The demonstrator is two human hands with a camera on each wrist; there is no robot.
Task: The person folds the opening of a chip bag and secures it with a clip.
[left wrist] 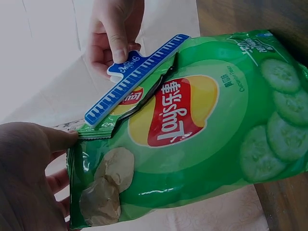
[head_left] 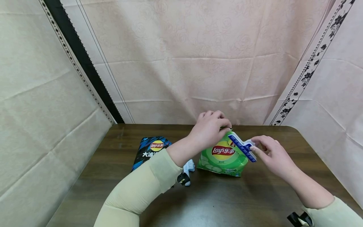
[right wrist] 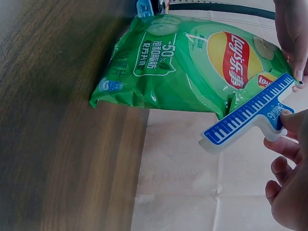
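A green bag of Lay's potato chips [head_left: 219, 160], cucumber slices printed on it, stands tilted on the table in the head view. My left hand [head_left: 208, 130] pinches a top corner of it between thumb and fingers. In the left wrist view, part of the bag's top is folded down over its front. Along that fold lies a long blue-and-white bag clip [left wrist: 139, 79] with a piano-key pattern. My right hand [right wrist: 293, 149] pinches the clip's handle, thumb on the blue face and a finger beneath. The clip slants across the bag's upper right in the head view.
To the left, a black-and-blue Lay's bag [head_left: 147, 151] lies on the wooden table [head_left: 221, 201], partly behind my left forearm. Near that forearm is a light blue clip-like piece [head_left: 188, 167]. Pale cloth [head_left: 181, 63] hangs behind the table and on both sides.
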